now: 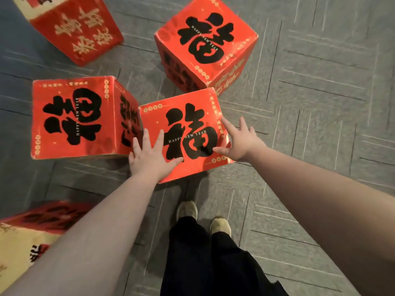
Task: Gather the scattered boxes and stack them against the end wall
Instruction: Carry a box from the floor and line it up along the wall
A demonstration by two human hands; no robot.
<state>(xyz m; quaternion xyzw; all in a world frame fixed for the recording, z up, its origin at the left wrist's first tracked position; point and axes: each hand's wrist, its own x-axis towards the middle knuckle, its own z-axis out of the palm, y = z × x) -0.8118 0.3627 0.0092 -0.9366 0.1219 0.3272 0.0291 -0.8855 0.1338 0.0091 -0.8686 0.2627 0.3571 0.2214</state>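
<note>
Five red boxes lie scattered on grey carpet (320, 103). The centre box (183, 116), printed with a black character and "HAPPY NEW YEAR", has the left hand (149, 155) and right hand (240, 142) spread flat on it, fingers released. The upper-left box (77, 28) and lower-left box (32, 231) are cut off and blurred.

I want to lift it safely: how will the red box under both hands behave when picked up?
The red box is probably light cardboard; its dented edges suggest the walls give under pressure. Flat faces make rolling unlikely. Its glossy print may slip under the left hand and right hand.
</note>
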